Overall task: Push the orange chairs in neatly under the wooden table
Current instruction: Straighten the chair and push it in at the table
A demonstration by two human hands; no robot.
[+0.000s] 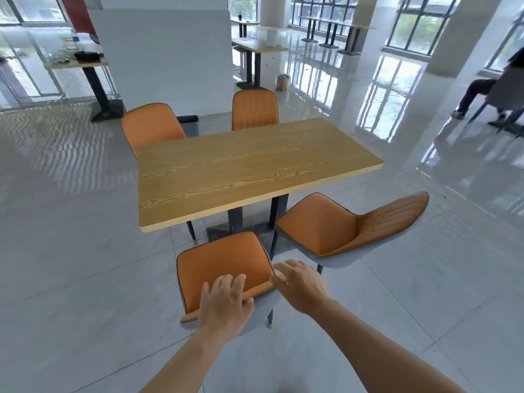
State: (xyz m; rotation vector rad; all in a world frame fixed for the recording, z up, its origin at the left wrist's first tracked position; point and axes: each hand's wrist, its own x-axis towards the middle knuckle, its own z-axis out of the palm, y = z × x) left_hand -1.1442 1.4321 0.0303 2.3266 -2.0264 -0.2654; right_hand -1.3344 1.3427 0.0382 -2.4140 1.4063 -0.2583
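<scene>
Four orange chairs stand around the wooden table (249,168). Both hands rest on the backrest of the nearest chair (221,268), the one directly ahead of the person. The left hand (224,304) lies flat over the top edge of that backrest, fingers spread and loosely curled over the front, not clenched. The right hand (300,285) sits at the backrest's right corner, open, with the thumb touching the edge and the fingers reaching past it. This chair faces the table's near long side, its seat only partly under the top. Just to the right of the right hand, a second chair (348,225) is turned at an angle, its seat clear of the table and its backrest leaning away to the right. Beyond both hands, across the table, two more chairs stand against the far side: the far left chair (153,127) and the far right chair (255,109), both backrests rising above the tabletop. Glossy pale floor tiles (85,251) spread all around.
</scene>
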